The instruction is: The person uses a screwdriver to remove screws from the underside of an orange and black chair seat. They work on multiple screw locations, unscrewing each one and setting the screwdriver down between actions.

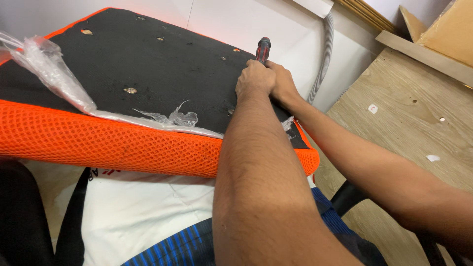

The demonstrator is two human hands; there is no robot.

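Here both hands, left hand (254, 79) and right hand (282, 83), clench screwdriver (263, 49) upright near seat cushion (148, 74) far-right edge; tip could slip, gouging black underside.

Left hand (254, 79) and right hand (282, 84) both clasp screwdriver (263, 49), upright on black underside of orange mesh seat cushion (123, 143); tip hidden, probably in a screw hole.

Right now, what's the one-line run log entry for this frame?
left hand: gripping screwdriver | right hand: on same screwdriver | tool: upright on black underside of orange seat cushion | plastic wrap: torn
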